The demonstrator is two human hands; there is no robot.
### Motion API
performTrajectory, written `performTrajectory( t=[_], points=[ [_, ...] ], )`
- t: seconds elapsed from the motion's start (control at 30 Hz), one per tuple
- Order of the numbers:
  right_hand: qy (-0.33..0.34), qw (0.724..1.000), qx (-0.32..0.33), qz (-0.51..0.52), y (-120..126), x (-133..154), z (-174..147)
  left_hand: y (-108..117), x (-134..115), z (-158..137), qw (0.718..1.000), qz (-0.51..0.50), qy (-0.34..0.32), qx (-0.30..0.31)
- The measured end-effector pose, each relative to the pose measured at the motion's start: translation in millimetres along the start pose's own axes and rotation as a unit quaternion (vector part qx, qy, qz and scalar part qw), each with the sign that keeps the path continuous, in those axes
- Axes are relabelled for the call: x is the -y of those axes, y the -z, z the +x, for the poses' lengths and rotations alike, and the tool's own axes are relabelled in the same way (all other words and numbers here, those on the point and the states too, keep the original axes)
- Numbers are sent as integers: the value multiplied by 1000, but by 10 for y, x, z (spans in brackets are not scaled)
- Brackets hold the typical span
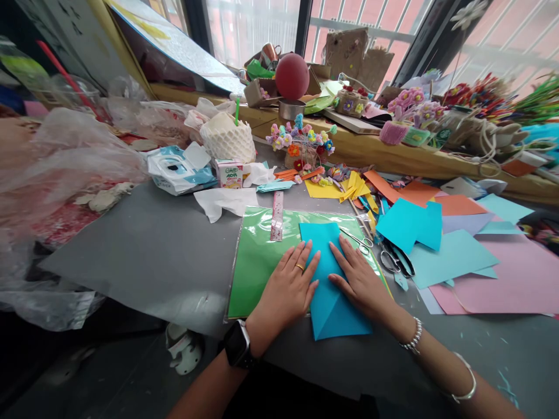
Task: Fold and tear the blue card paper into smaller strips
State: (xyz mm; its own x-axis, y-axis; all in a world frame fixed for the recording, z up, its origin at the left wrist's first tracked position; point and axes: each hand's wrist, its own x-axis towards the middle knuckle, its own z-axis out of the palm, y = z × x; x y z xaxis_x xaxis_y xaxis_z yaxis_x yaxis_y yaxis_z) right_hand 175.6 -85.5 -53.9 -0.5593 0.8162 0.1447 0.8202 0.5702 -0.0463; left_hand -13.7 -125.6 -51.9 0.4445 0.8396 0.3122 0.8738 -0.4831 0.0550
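Blue paper sheet [328,291] lies on a green plastic-sleeved pad [262,256] at the near edge of the grey table [152,250]. Its lower part already shows a diagonal crease with a folded flap, so a first fold seems made; the upper part is flat, and more folding appears to remain. Left hand [288,288] lies flat and open, fingers spread, pressing the sheet's left edge. Right hand [360,279] is likewise open and flat on the right side, gripping nothing. Just beyond lie a pink ruler [276,216] and scissors [384,253], with loose coloured sheets [454,256] to the right.
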Motion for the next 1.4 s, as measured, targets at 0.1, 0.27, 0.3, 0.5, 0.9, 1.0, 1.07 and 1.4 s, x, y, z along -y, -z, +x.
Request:
performTrajectory(
  t=[0.1, 0.27, 0.3, 0.5, 0.9, 1.0, 1.07, 1.4],
  points=[
    [-1, 1000, -2, -4, 3, 11, 0, -4, 1, -3, 1000, 2, -1, -3],
    [0, 1000, -5, 0, -6, 6, -2, -4, -2, 1, 1000, 4, -1, -9],
    [0, 1000, -5, 1, -5, 7, -1, -4, -2, 2, 1000, 3, -2, -10],
    [-6, 1000, 4, -1, 15, 35, 10, -14, 0, -2, 1000, 4, -2, -13],
    [-8, 999, -7, -42, 24, 82, 19, -19, -2, 7, 1000, -2, -1, -11],
    [6, 998, -23, -53, 18, 98, 18, -23, -3, 0, 1000, 1, -3, -15],
    [17, 998, -32, -51, 10, 105, 20, -24, -3, -6, 1000, 3, -4, -14],
    [105, 994, -30, 4, 10, 143, 87, -33, -5, 8, 1000, 3, 3, -14]
  ],
)
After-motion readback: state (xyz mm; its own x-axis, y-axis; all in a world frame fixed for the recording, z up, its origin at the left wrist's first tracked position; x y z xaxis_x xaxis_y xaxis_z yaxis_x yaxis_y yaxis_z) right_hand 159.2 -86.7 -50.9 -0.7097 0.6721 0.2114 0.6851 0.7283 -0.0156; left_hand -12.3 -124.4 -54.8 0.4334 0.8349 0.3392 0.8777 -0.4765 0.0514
